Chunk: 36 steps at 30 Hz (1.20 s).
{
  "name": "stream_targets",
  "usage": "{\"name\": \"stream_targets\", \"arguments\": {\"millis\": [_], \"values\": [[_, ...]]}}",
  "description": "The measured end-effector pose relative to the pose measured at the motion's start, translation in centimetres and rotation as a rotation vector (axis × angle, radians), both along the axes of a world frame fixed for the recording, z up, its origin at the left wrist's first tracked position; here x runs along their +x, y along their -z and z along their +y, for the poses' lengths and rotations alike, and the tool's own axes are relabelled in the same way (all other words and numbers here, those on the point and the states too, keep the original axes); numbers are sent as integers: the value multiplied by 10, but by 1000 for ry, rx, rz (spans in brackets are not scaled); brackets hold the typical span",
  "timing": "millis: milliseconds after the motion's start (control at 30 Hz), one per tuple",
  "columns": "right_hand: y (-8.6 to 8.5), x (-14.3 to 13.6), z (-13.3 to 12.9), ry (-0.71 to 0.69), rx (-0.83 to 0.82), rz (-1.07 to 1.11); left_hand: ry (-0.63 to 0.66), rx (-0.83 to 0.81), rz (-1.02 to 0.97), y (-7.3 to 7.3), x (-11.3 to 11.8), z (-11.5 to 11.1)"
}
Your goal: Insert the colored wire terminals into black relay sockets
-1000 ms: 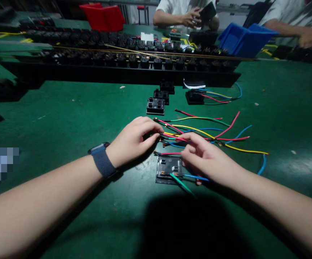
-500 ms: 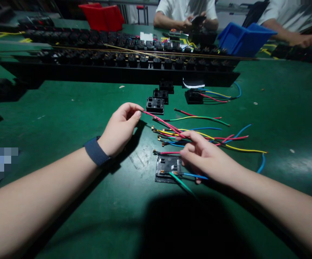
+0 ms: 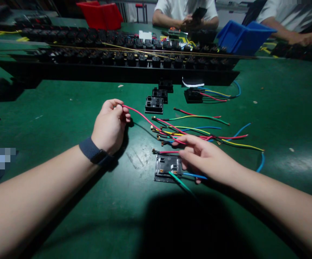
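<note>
My left hand [image 3: 110,124] pinches one end of a red wire [image 3: 138,112], which runs down to the right toward a spread of loose coloured wires. My right hand [image 3: 199,153] rests over those wires with its fingers curled; a red wire passes at its fingertips, and whether they grip it is hard to make out. Just left of and below the right fingers lies a black plastic module [image 3: 167,166], with a blue wire [image 3: 192,175] and a green wire [image 3: 181,182] at its lower edge. Yellow-green wire [image 3: 199,117] lies farther back.
Black modules [image 3: 154,104] stand in the middle, another with wires [image 3: 194,95] to their right. Behind runs a long black rack [image 3: 118,72] of parts. A red bin [image 3: 102,16] and a blue bin [image 3: 244,37] stand beyond, near two people at the table.
My left hand has moved left and slightly toward me, drawing the red wire's end away from the pile. My right hand has barely moved. The person opposite has raised the phone.
</note>
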State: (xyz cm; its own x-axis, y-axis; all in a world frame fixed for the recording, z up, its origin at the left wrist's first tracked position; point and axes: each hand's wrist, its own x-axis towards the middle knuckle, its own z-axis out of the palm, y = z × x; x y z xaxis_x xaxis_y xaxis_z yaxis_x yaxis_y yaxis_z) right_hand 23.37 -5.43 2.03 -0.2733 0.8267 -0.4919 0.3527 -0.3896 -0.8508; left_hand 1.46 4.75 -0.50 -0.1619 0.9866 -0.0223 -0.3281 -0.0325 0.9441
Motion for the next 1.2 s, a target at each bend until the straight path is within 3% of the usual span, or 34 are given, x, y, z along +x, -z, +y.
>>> {"name": "stream_targets", "arguments": {"millis": [300, 367, 467, 533, 667, 800, 867, 1033, 1200], "values": [[9, 3, -2, 4, 149, -13, 22, 22, 2, 0, 0, -1], [7, 5, -6, -58, 329, -136, 24, 26, 3, 0, 0, -1], [0, 7, -13, -171, 724, -480, 27, 20, 4, 0, 1, -1], [-8, 5, -19, -214, 824, -686, 33, 26, 15, 0, 1, -2], [-21, -2, -27, -262, 723, -951, 66, 41, 78, 0, 1, -5], [-27, 0, -31, -444, 584, -1109, 145, 82, 154, 0, 0, -8], [-31, 3, -33, -505, 590, -1146, 210, 130, 188, 1, -1, -9], [-42, 7, -28, -523, 707, -1111, 322, 231, 320, -3, -2, -19], [-47, 4, -15, -483, 610, -931, 499, 515, 695, -16, 0, -37]]}}
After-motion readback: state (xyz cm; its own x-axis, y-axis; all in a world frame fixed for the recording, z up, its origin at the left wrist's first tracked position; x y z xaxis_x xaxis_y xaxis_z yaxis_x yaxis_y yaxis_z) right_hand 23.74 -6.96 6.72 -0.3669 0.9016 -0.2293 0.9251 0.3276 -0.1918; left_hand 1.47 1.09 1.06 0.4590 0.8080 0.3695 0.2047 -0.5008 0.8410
